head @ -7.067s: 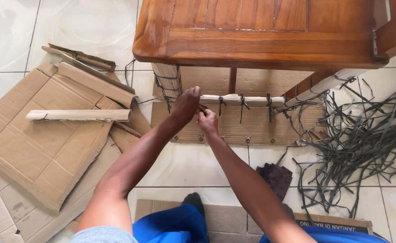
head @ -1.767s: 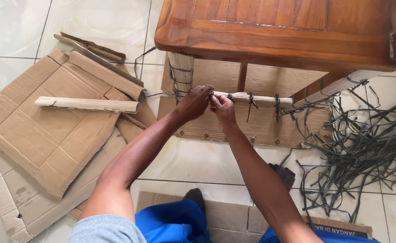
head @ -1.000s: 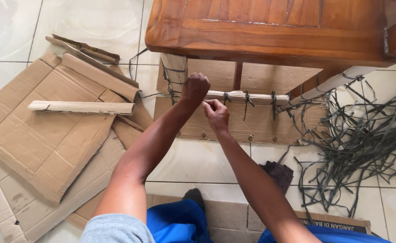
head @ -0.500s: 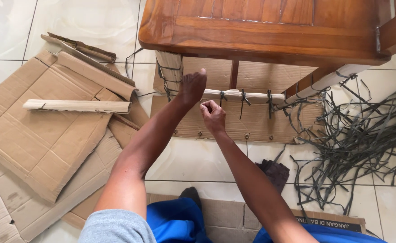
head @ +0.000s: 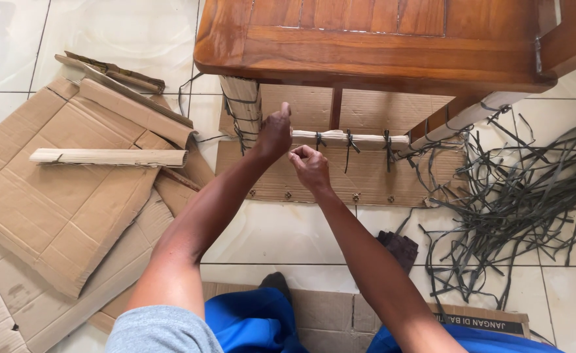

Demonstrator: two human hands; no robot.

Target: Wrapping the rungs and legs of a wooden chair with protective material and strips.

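Up at the far side sits the big glossy brown wooden table [head: 373, 42], seen from above, its top filling the far right of the scene. Spread over the white tiled floor [head: 13, 33] on the left lies a wide heap of flattened brown cardboard sheets [head: 59, 209], with a long folded cardboard strip [head: 108, 157] resting across them. Over on the right, a loose tangle of dark grey plastic straps [head: 523, 196] sprawls across the tiles, well apart from the cardboard heap. Under the table, another flat cardboard panel [head: 340, 183] lies on the floor.

Now the table's cardboard-wrapped leg [head: 242, 108] on the left, bound round with dark straps, and running right from it the pale wrapped crossbar [head: 350, 138], tied at several spots with short dark strap knots [head: 349, 142].

Both arms reach in from the near edge. The left hand [head: 273, 134] is up at the left end of the crossbar, just beside the wrapped leg, fingers curled shut and thumb pointing up; what it grips is hidden inside the fist. The right hand [head: 310, 167] sits just nearer and to the right, below the crossbar, fingertips pinched together on something too thin to make out. The two hands are close, almost touching. A small dark cloth [head: 399, 247] lies on the tiles near the right forearm.
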